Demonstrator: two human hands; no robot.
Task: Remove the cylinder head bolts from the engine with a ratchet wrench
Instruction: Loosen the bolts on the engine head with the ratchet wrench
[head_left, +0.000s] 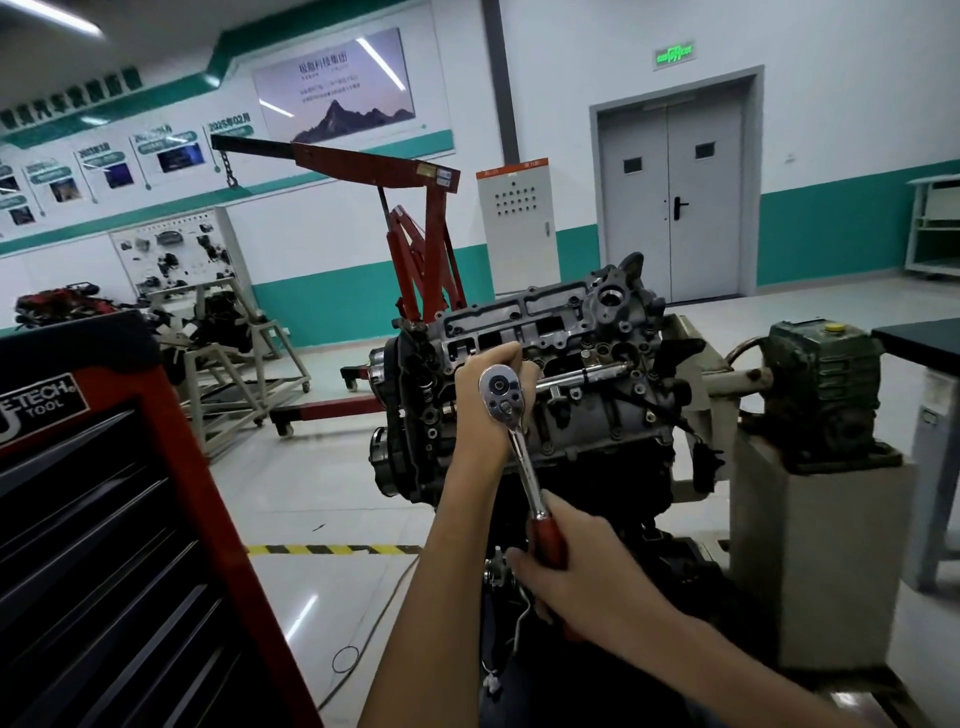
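The grey engine (587, 364) sits tilted on a stand at centre, its cylinder head facing me. A chrome ratchet wrench (503, 400) with a red handle stands out from the head. My right hand (576, 566) grips the red handle low down. My left hand (480, 395) is wrapped behind the ratchet's round head, holding whatever sits under it against the engine. The socket and the bolt it sits on are hidden by my left hand. A long chrome bar (587, 375) lies across the head to the right.
A red tool cabinet (104, 519) with black drawers stands close at the left. A red engine hoist (410, 244) is behind the engine. The stand's green gearbox (826, 384) and grey pedestal (810, 561) are at the right. A hazard-striped strip (332, 549) runs on the floor.
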